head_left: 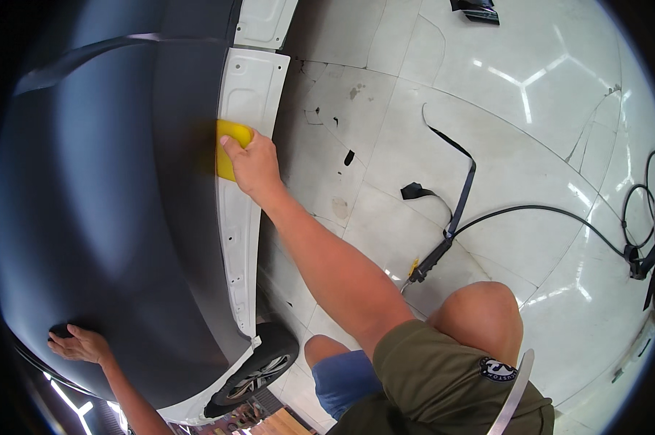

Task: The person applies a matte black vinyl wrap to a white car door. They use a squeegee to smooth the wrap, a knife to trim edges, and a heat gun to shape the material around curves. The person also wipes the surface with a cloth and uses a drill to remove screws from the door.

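Note:
A car body panel (99, 210) covered in smooth, matte dark blue-grey film curves down my left side. Along its right border runs a white metal edge (244, 217) with small holes. My right hand (255, 163) reaches up to that border, closed on a yellow squeegee (227, 165), a flat card lying across the line where dark film meets white metal. Lower left, my left hand (83, 345) rests against the panel. Its thumb and fingers are around a small, rounded black thing (59, 330), whose kind I cannot make out.
A wheel (258, 368) sits below the panel's lower corner. On the glossy tiled floor (414, 138) lie a black-handled torch (430, 262) with a black hose (538, 208), a curled dark strip (467, 181) and black scraps (480, 11). My bent knee (483, 312) is near the torch.

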